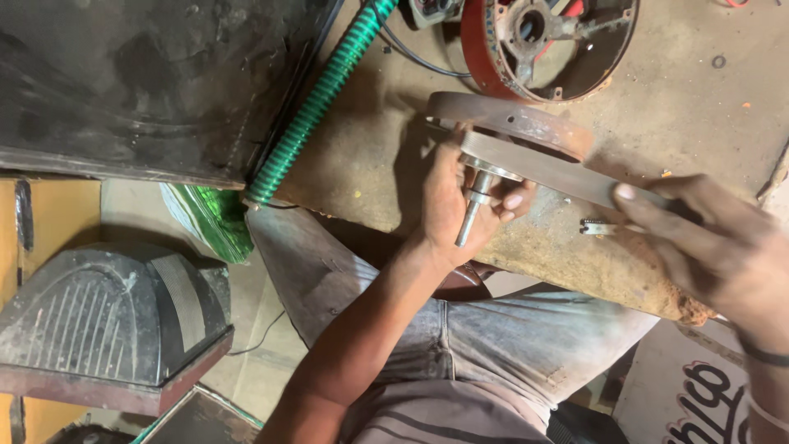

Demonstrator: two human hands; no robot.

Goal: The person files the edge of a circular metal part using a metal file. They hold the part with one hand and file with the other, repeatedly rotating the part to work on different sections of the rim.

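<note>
My left hand (448, 205) is closed around a short steel shaft (468, 220) that sticks out from one end of a flat grey metal bar (542, 168). My right hand (715, 247) grips the other end of the same bar, fingers wrapped over it. The bar lies tilted over a worn brown board (370, 156). Just behind it, touching or nearly touching, is a rusty curved metal strip (518, 119). My palm hides part of the shaft.
A red round metal housing (546, 45) with a hub sits at the top. A green ribbed hose (320, 99) runs diagonally beside a dark sheet (148, 82). A small metal piece (596, 226) lies near the bar. A black ribbed casing (107, 321) stands at lower left.
</note>
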